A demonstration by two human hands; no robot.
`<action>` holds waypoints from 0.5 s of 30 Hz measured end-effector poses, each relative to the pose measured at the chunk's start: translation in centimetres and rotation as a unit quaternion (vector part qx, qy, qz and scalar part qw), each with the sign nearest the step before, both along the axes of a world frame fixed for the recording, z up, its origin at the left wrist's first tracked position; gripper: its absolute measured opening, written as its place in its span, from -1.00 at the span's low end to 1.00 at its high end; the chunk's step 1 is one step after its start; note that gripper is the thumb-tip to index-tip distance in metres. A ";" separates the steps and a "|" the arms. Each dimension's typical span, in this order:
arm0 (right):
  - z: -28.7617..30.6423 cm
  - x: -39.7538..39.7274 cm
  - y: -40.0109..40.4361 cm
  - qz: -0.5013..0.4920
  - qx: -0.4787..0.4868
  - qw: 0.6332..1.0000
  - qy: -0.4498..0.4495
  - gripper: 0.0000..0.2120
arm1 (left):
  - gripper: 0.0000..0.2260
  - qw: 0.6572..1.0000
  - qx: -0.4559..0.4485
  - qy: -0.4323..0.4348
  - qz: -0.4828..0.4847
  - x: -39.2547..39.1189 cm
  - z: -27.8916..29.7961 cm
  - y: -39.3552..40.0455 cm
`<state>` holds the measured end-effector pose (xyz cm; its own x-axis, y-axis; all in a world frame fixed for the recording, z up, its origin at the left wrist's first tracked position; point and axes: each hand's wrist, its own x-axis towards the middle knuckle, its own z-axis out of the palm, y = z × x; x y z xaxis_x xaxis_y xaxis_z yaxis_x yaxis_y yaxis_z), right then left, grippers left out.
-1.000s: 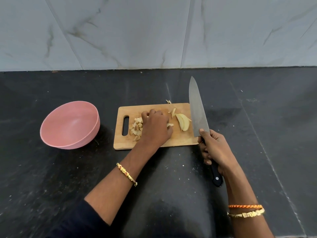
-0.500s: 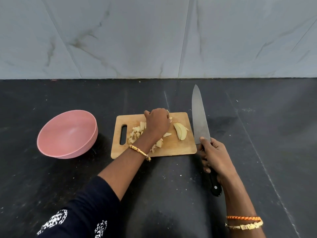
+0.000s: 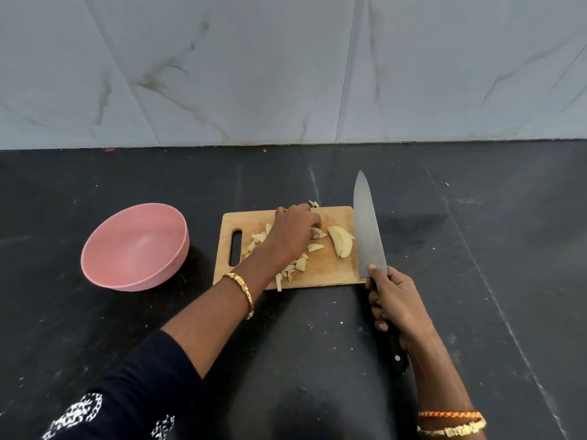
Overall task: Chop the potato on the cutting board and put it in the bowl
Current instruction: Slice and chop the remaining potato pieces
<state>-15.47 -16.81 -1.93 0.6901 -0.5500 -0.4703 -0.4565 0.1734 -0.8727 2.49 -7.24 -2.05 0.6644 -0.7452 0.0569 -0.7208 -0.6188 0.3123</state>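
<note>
From the head camera, your left hand (image 3: 293, 231) sits knuckles-up on the cutting board (image 3: 330, 268), fingers (image 3: 314, 231) curled down among the potato pieces (image 3: 300, 263); whether they pinch one you cannot tell. Chopped bits lie under and just beside that hand, and larger potato slices (image 3: 341, 244) rest to its right, apart from the fingers. Your right hand (image 3: 395, 304) grips the knife (image 3: 368, 230) by its handle, blade along the board's right edge. The pink bowl (image 3: 135, 246) stands on the tabletop (image 3: 476, 249) left of the board.
</note>
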 end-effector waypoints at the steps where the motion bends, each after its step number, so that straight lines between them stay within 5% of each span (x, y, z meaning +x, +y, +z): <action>1: 0.0 -0.1 0.2 0.002 0.001 1.000 0.001 -0.71 | -0.85 1.000 0.008 -0.012 -0.021 0.1 0.1 0.0; 7: 0.2 -0.6 0.2 0.001 0.002 1.000 -0.001 -0.71 | -0.94 0.995 0.055 -0.007 -0.088 1.3 0.1 0.2; 15: 0.5 -0.9 0.0 -0.009 -0.002 1.000 -0.005 -0.71 | -0.89 0.964 -0.048 -0.091 -0.246 0.1 0.7 0.2</action>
<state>-16.33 -16.84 -1.44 0.6840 -0.5646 -0.4619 -0.4453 0.1784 -0.8774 2.63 -7.08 -1.37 0.2038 -0.9533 0.2230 -0.9681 -0.1623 0.1911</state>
